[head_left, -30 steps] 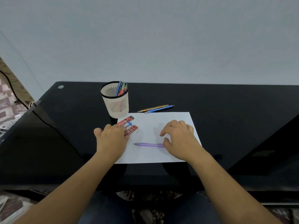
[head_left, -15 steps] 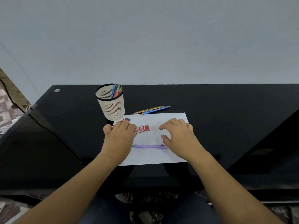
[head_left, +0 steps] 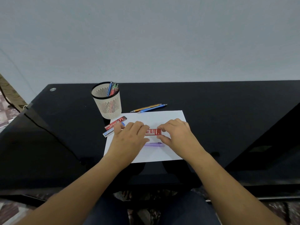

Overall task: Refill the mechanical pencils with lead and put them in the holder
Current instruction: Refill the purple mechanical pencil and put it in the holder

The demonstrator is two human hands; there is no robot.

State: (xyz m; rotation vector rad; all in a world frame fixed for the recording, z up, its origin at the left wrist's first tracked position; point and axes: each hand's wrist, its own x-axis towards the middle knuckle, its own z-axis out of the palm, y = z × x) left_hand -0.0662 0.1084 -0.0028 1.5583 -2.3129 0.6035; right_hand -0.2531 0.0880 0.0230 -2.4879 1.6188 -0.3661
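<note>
Both my left hand (head_left: 129, 138) and right hand (head_left: 178, 137) pinch the red 2B lead case (head_left: 153, 132), one at each end, purple mechanical pencil (head_left: 154, 144) just nearer me.

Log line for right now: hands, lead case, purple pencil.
left hand: holds red lead case | right hand: pinches its other end | purple pencil: on paper | holder: upright, pencils inside

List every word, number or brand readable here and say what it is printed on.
"2B" and "Faster": on the red lead case pinched between the left hand and the right hand.
"PENCIL LE..." and "7": on the second red lead case beside the holder; the rest is hidden or blurred.
On the blue lead case: small print, too blurred to read.
</note>
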